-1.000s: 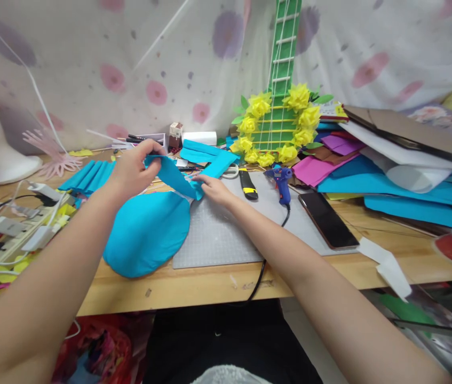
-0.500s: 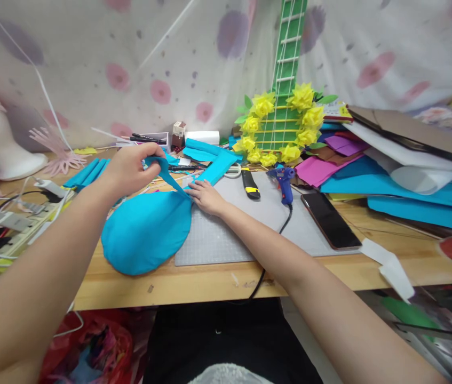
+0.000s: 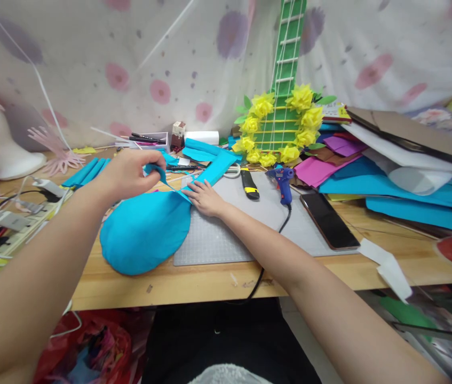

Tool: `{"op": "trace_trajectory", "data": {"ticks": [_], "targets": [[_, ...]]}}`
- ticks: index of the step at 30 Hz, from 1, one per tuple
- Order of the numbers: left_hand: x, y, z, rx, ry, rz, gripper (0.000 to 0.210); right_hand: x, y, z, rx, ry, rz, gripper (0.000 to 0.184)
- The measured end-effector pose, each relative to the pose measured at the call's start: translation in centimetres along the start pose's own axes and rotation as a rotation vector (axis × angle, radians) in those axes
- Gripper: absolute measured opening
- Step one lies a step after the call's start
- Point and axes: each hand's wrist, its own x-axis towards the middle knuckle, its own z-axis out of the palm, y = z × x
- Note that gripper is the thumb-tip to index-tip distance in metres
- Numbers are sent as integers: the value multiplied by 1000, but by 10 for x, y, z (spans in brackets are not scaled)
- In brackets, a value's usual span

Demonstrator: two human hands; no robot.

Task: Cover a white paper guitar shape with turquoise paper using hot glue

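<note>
A rounded, paddle-like body covered in blue crepe paper (image 3: 145,234) lies flat near the table's front edge, with a straight blue neck (image 3: 215,166) running up to the right. Between the thumb and fingers of my left hand (image 3: 135,172) is a narrow blue crepe paper strip (image 3: 163,177), held raised above the body's top edge. The strip's lower end reaches the join of body and neck. There my right hand (image 3: 205,198) lies with fingers flat, pressing on the blue paper. Part of the join is hidden under these fingers.
On the grey cutting mat (image 3: 226,240) lie a black-and-yellow utility knife (image 3: 250,184), a blue glue gun (image 3: 284,186) and a phone (image 3: 328,221). A green paper guitar with yellow flowers (image 3: 277,125) stands behind. Stacked coloured paper (image 3: 402,181) fills the right; a power strip (image 3: 21,224) lies left.
My left hand has lowered slightly, and the strip now looks narrower and more bunched near the join. My right hand stays pressed in the same place.
</note>
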Motion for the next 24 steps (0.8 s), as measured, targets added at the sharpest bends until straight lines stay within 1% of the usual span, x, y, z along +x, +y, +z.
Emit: {"op": "trace_trajectory", "data": {"ticks": [2, 5, 9, 11, 16, 21, 24], "targets": [[-7, -4, 0, 12, -63, -24, 17, 0, 0, -1, 22, -3, 5, 45], [-20, -14, 2, 42, -208, -59, 16, 1, -1, 0, 57, -1, 29, 46], [-37, -31, 14, 95, -433, -96, 19, 1, -1, 1, 83, 9, 49, 46], [-41, -36, 21, 110, -508, -87, 18, 1, -2, 2, 88, 19, 55, 46], [-40, -38, 33, 128, -633, -84, 13, 2, -10, 6, 91, 64, 81, 49], [-37, -39, 37, 153, -713, -115, 12, 3, -18, 12, 76, 59, 25, 50], [-37, -42, 40, 150, -764, -144, 14, 3, -21, 12, 53, 57, 25, 50]]}}
